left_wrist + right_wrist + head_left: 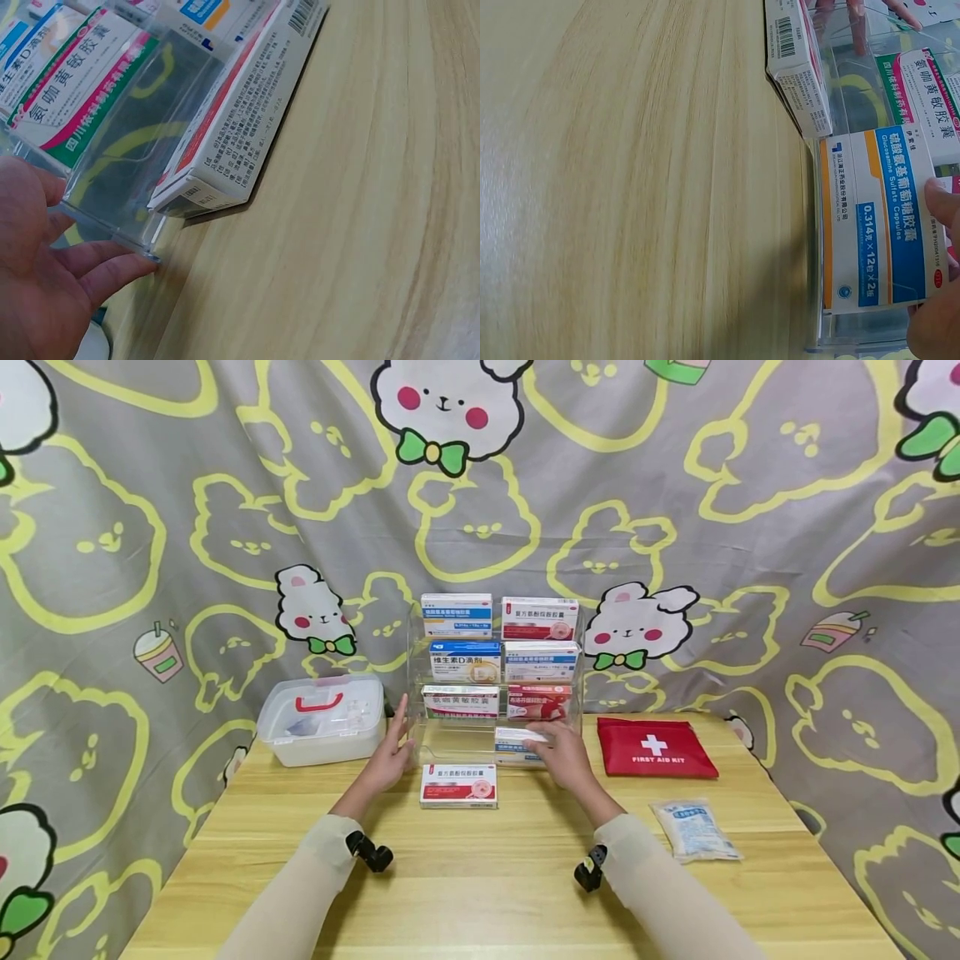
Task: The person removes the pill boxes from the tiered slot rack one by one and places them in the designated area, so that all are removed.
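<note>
A clear tiered display rack [459, 739] holds several medicine boxes in two columns. My left hand [390, 758] touches the rack's left side, its fingers [112, 274] extended at the lower corner. At the bottom right tier, my right hand [561, 753] holds a white, blue and orange glucosamine capsule box [877, 225] by its upper edge and side. The box's lower part sits inside the clear front lip. A red-and-white capsule box [458, 787] stands on the table before the bottom left tier. Just above that tier is a green-and-pink capsule box [82, 82].
On the left stands a lidded translucent case [322, 727] with a red handle. A red first aid kit pouch [656, 756] lies right of the rack, with a white plastic packet [696, 832] nearer the front. A patterned curtain [480, 543] hangs behind the wooden table [495, 877].
</note>
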